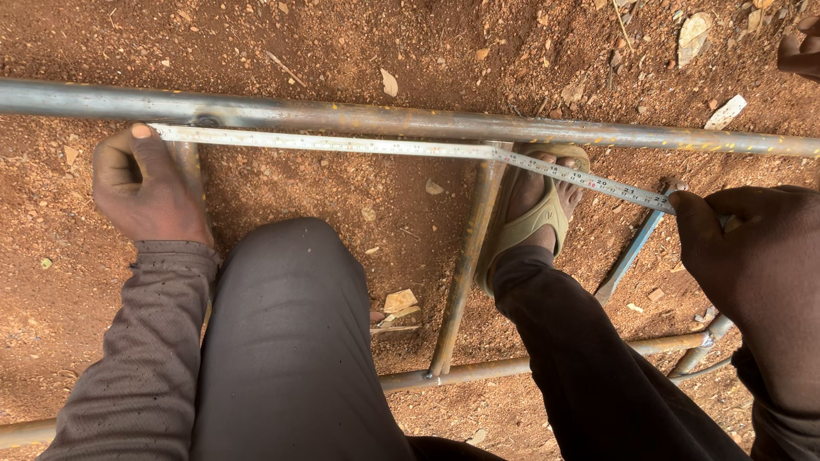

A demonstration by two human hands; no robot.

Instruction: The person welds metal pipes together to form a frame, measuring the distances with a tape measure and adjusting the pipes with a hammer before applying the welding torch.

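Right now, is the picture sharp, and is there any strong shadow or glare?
Head view: light soft and even, no hard shadows; faint sheen on the pipe, no real glare; tape, left hand and soil sharp; right hand dark and slightly soft at the frame edge.

The tape (410, 147) is a pale metal measuring tape, pulled out long and flat. It runs just below the long pipe (427, 122) and slopes a little down toward the right, crossing a foot in a sandal. Its left end is pinned under a thumb. The pipe is grey steel with rust spots and lies across red soil.
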